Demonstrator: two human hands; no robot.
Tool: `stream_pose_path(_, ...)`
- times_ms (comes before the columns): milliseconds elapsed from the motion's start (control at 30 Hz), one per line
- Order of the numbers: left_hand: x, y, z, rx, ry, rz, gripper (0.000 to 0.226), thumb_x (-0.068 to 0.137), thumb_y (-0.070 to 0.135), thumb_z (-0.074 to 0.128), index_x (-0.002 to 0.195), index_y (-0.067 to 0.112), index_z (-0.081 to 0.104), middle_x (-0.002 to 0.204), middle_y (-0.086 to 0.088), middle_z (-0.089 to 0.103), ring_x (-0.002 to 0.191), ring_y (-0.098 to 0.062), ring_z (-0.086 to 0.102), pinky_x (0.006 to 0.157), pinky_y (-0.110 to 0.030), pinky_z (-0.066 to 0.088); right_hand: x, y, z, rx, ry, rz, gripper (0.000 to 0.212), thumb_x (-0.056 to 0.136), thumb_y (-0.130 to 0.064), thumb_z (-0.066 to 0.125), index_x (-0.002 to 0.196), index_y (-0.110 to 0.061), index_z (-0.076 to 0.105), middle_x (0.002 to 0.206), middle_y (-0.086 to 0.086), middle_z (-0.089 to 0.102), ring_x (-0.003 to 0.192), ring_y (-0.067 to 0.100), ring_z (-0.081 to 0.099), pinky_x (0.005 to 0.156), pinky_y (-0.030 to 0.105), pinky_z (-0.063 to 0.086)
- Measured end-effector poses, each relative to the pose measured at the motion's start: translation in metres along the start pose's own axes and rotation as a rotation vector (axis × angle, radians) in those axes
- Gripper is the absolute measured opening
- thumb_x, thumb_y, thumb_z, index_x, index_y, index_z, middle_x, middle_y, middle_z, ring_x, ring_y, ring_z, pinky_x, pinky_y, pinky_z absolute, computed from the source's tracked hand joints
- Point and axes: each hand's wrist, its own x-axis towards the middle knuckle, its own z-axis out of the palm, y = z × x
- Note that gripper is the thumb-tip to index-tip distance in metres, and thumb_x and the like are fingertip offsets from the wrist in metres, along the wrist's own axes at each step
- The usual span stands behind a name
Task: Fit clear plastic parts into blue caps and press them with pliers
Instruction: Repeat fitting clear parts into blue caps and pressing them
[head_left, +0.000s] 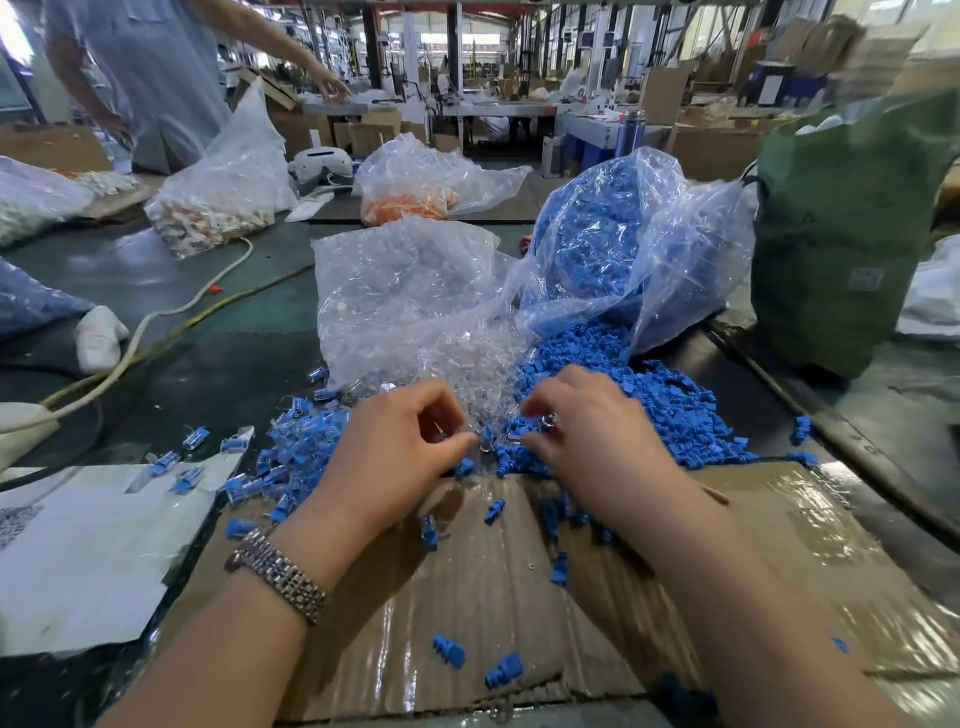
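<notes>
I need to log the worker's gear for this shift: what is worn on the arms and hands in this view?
Both forearms are bare, with no sleeves in view and no gloves on either hand. The left hand has a silver metal link watch band around its wrist. The right hand and its wrist carry nothing that I can see. No rings are visible, though the fingertips are partly hidden among the parts.

We are seeing open cardboard (467, 597) lying near us, dotted with stray blue caps (450, 650). Ahead, the clear bag (405, 291) and blue bag (613, 244) are blocking the way, and a green sack (841, 234) is walling off the right.
</notes>
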Motion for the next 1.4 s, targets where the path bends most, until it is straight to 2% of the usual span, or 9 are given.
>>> stream_pose_path(100,0.002,-0.001,-0.006,-0.089,0.062,-0.068,0.011,0.085,0.025,0.079,0.085,0.026,0.067,0.078,0.007,0.070,0.072,-0.004,0.066,0.065,-0.019,0.055,0.000,-0.012,0.016,0.008,-0.088,-0.212,0.025,0.099,-0.031,0.058,0.122,-0.037,0.064,0.122,-0.011,0.054,0.117,0.015,0.043,0.094,0.039,0.036)
stream_pose_path(167,0.004,-0.003,-0.008,-0.128,0.094,-0.106,0.009,0.087,0.024,0.077,0.087,0.026,0.068,0.080,0.007,0.070,0.073,-0.004,0.066,0.065,-0.015,0.053,0.002,-0.015,0.026,-0.030,-0.131,-0.277,0.030,0.101,-0.031,0.054,0.128,-0.039,0.061,0.126,-0.011,0.055,0.119,0.016,0.041,0.092,0.039,0.032)
stream_pose_path(267,0.004,-0.004,-0.010,-0.226,0.114,-0.162,0.008,0.089,0.022,0.075,0.092,0.026,0.070,0.082,0.006,0.071,0.076,0.001,0.066,0.063,-0.008,0.049,0.006,-0.017,0.031,-0.070,-0.159,-0.314,0.029,0.103,-0.030,0.051,0.128,-0.040,0.063,0.126,-0.013,0.058,0.119,0.017,0.041,0.092,0.039,0.031)
stream_pose_path(467,0.005,-0.006,-0.014,-0.517,0.019,-0.277,0.015,0.090,0.019,0.072,0.101,0.028,0.075,0.090,0.006,0.077,0.079,-0.005,0.069,0.065,-0.016,0.052,0.007,-0.017,0.029,-0.072,-0.103,-0.250,0.016,0.099,-0.034,0.057,0.112,-0.032,0.066,0.116,-0.008,0.059,0.115,0.018,0.042,0.091,0.037,0.031)
stream_pose_path(600,0.004,-0.003,-0.020,-0.704,-0.065,-0.284,0.018,0.087,0.023,0.071,0.105,0.020,0.073,0.097,-0.002,0.077,0.088,-0.015,0.072,0.076,-0.028,0.055,0.005,-0.013,0.016,0.249,0.023,-0.122,0.008,0.099,-0.026,0.061,0.105,-0.022,0.064,0.102,-0.003,0.069,0.097,0.019,0.061,0.087,0.039,0.050)
stream_pose_path(733,0.001,0.000,-0.021,-0.814,-0.157,-0.302,0.024,0.079,0.033,0.066,0.098,0.024,0.079,0.101,-0.007,0.077,0.087,-0.013,0.071,0.071,-0.023,0.057,0.002,-0.007,0.006,0.552,0.180,-0.046,0.008,0.090,-0.027,0.076,0.094,-0.023,0.071,0.084,-0.010,0.072,0.080,0.005,0.066,0.079,0.026,0.054)
stream_pose_path(900,0.001,0.000,-0.021,-0.943,-0.211,-0.323,0.026,0.083,0.027,0.065,0.103,0.015,0.077,0.101,-0.014,0.076,0.083,-0.015,0.070,0.070,-0.021,0.057,0.002,-0.006,0.003,0.780,0.185,-0.080,0.012,0.090,-0.015,0.075,0.096,-0.024,0.078,0.086,-0.010,0.075,0.084,0.004,0.070,0.083,0.023,0.056)
stream_pose_path(1200,0.000,0.006,-0.019,-0.986,-0.255,-0.318,0.030,0.084,0.023,0.064,0.108,0.007,0.072,0.100,-0.014,0.076,0.083,-0.016,0.070,0.071,-0.022,0.058,-0.004,-0.013,0.000,0.605,0.274,-0.206,0.009,0.089,-0.015,0.076,0.095,-0.022,0.075,0.086,-0.013,0.071,0.086,0.003,0.066,0.081,0.020,0.053)
stream_pose_path(1400,-0.002,0.008,-0.021,-0.980,-0.272,-0.291,0.027,0.082,0.016,0.068,0.106,0.007,0.074,0.106,-0.016,0.075,0.090,-0.021,0.072,0.076,-0.024,0.058,-0.007,-0.018,-0.005,0.485,0.282,-0.264,0.007,0.090,-0.011,0.073,0.097,-0.014,0.074,0.089,-0.005,0.069,0.084,0.010,0.065,0.082,0.032,0.053)
